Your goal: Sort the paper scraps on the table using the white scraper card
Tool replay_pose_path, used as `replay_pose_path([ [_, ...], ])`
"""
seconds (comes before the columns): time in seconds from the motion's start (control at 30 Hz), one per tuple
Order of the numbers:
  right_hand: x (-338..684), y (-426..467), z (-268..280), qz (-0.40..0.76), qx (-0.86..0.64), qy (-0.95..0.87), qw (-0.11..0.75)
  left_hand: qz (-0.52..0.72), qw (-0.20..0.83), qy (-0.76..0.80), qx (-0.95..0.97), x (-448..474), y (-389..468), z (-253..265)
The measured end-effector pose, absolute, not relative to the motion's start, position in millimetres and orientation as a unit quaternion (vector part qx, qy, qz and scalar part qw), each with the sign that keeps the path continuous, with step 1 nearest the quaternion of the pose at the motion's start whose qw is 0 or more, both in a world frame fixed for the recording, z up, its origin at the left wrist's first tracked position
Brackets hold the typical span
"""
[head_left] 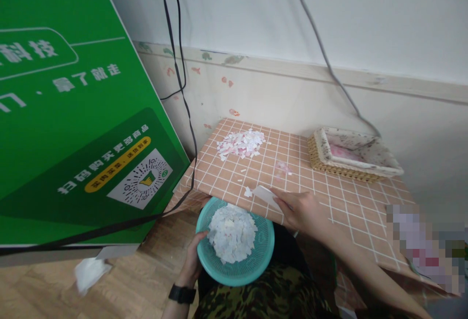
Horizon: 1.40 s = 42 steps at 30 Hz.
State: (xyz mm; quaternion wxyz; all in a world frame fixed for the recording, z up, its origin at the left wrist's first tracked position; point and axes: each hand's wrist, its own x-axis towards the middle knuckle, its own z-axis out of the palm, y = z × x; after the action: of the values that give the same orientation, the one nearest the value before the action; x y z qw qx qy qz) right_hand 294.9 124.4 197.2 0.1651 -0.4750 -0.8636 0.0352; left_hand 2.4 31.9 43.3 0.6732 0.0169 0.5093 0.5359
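Observation:
My left hand grips the rim of a round teal plastic basket, thumb over the edge. Inside the basket lies a heap of small white paper scraps. It sits just below the table's front edge, near my lap. My right hand is closed on a flat white card, held low at the tabletop. By the card's left end are a few loose scraps. Farther back on the checked tablecloth is a pile of white and pinkish paper bits.
A cloth-lined wicker basket stands at the table's back right. Pink scraps lie mid-table. A green printed panel rises at left, with a black cable hanging before it. A white bag is on the floor.

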Motion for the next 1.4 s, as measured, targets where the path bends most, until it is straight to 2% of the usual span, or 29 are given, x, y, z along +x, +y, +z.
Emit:
replay_pose_path([
  [0.33,285,134,196,0.046,-0.476,-0.867,0.144,0.530,0.654,0.540,0.005,1,31,46],
  [0.6,296,157,193,-0.030,-0.574,-0.806,0.138,0.541,0.653,0.529,0.022,-3,30,35],
  [0.77,319,169,192,-0.040,-0.638,-0.745,0.188,0.543,0.649,0.533,0.013,-3,31,41],
  [0.93,299,175,190,0.015,-0.598,-0.763,0.246,0.541,0.659,0.523,0.018,-7,32,45],
  [1.17,249,195,190,-0.063,-0.532,-0.828,0.168,0.536,0.676,0.505,0.012,-13,32,44],
  [1.4,252,176,182,-0.008,-0.440,-0.889,0.126,0.537,0.665,0.519,0.011,-14,34,47],
])
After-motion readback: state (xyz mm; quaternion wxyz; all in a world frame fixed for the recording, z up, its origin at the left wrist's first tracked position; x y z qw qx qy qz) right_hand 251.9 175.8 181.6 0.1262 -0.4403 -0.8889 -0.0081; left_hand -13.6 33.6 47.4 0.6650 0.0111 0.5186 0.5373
